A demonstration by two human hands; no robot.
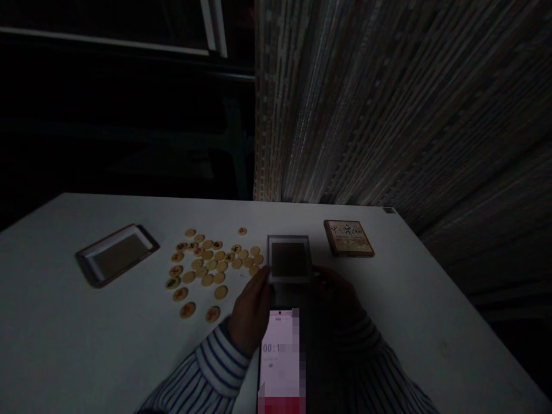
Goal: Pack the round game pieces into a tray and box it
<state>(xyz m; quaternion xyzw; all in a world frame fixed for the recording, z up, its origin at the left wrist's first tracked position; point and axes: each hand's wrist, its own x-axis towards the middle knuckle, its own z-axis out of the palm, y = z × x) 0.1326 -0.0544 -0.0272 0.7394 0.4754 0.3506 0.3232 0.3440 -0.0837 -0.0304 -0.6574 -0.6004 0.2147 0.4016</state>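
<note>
A small open box (289, 279) with pale walls and a dark inside is held between my two hands. My left hand (250, 310) grips its left side, the fingers closed on the wall. On the right side my right hand (338, 293) grips it too, dim in shadow. Left of the box, several round wooden pieces (211, 265) lie scattered on the white table (121, 328), some with red or dark characters, others with plain faces up. Below the box, between my forearms, a lit phone (282, 356) shows a timer.
At the far left lies an open rectangular tray or box lid (99, 283). A flat box with a printed cover (350, 238) rests at the back right. A striped curtain (328, 103) hangs behind the table's back edge.
</note>
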